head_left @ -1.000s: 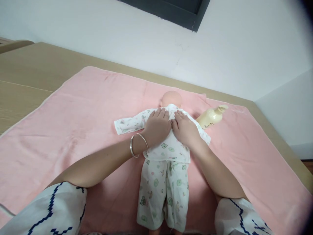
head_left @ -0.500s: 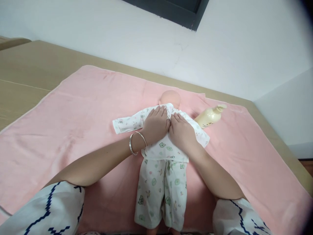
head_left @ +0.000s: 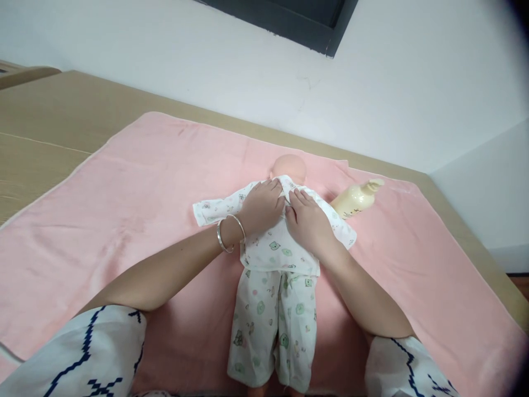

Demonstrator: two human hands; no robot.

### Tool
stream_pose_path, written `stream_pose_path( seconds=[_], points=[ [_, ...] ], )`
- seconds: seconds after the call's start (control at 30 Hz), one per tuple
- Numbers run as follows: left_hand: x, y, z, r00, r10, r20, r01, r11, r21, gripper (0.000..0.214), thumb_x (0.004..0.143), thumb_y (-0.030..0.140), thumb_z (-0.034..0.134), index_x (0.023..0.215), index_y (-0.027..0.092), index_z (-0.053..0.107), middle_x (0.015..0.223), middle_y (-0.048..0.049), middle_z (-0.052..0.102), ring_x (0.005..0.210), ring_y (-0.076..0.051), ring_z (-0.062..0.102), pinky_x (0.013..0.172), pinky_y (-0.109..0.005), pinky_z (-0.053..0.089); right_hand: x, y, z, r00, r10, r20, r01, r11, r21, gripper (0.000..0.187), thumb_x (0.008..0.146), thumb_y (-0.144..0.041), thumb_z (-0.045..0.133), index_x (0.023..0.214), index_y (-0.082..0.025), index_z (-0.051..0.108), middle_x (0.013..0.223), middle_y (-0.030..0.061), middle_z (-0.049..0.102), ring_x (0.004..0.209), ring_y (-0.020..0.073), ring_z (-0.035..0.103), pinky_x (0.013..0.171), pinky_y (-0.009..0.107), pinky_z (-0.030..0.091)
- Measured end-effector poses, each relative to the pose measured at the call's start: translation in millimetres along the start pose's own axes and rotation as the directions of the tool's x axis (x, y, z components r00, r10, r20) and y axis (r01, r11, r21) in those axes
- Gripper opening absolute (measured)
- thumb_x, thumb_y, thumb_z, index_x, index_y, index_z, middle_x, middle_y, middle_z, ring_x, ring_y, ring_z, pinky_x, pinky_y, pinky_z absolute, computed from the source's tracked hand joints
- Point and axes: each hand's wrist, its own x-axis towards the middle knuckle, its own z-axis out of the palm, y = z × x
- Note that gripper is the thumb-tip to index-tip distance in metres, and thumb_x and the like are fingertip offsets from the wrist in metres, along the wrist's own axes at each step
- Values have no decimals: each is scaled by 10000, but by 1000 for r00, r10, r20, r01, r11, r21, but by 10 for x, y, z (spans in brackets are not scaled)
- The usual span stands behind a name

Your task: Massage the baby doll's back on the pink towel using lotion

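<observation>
Doll (head_left: 278, 262) on blanket (head_left: 157, 182), head far, bottle (head_left: 353, 201) to right. Left hand (head_left: 262, 207), right hand (head_left: 309, 221) flat on shirt (head_left: 298, 259), fingers extended, apparently gripping nothing. Uneven pressure might ruck shirt; a wide rightward sweep could knock bottle.

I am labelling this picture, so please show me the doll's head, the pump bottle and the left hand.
Doll's head (head_left: 289, 167), head-camera view: its rounded surface.
Pump bottle (head_left: 352, 200), head-camera view: its body.
Left hand (head_left: 261, 207), head-camera view: its back.
</observation>
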Motion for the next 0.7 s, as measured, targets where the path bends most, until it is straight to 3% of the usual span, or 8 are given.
stream_pose_path(
  seconds=[0.1, 0.2, 0.33, 0.57, 0.7],
  points=[
    [-22, 52, 2, 999, -32, -23, 32, 999, 3, 391, 1003, 163, 338, 1261, 34, 602, 1348, -229, 628, 1306, -323, 569, 1116, -499, 442, 19, 22, -2, 1000, -12, -14, 13, 1000, 27, 512, 1017, -281, 343, 1435, -65, 547, 1527, 183, 527, 1472, 333, 429, 1228, 510, 344],
    [-123, 238, 0, 995, -85, -52, 87, 995, 40, 442, 1010, 178, 371, 1394, 15, 518, 1460, -235, 555, 1404, -336, 492, 1171, -507, 398, 129, 140, 23, 1000, -11, -21, 13, 996, 91, 466, 1003, -272, 362, 1376, -103, 584, 1521, 170, 537, 1455, 313, 451, 1228, 522, 336],
    [-195, 369, -36, 995, -91, -34, 93, 993, 67, 458, 1008, 194, 401, 1417, 23, 515, 1462, -210, 566, 1415, -341, 484, 1173, -483, 405, 187, 202, 63, 1000, 10, -17, -8, 996, 86, 483, 996, -249, 335, 1394, -78, 548, 1510, 195, 537, 1460, 331, 435, 1223, 585, 310],
    [-41, 76, 30, 997, -47, -68, 44, 998, -40, 405, 989, 205, 379, 1288, 42, 597, 1389, -209, 606, 1320, -319, 549, 1134, -479, 424, -73, -55, 61, 996, -66, -61, 61, 995, -73, 522, 990, -206, 350, 1422, 23, 529, 1488, 255, 541, 1446, 370, 457, 1211, 547, 361],
    [-41, 47, 172, 983, -131, -131, 117, 987, -107, 439, 991, 226, 385, 1362, 54, 543, 1472, -207, 548, 1387, -319, 494, 1190, -513, 355, -5, 6, 90, 989, -69, -132, 67, 998, -21, 479, 984, -199, 359, 1355, -40, 618, 1410, 207, 629, 1385, 336, 533, 1199, 512, 392]
  ],
)
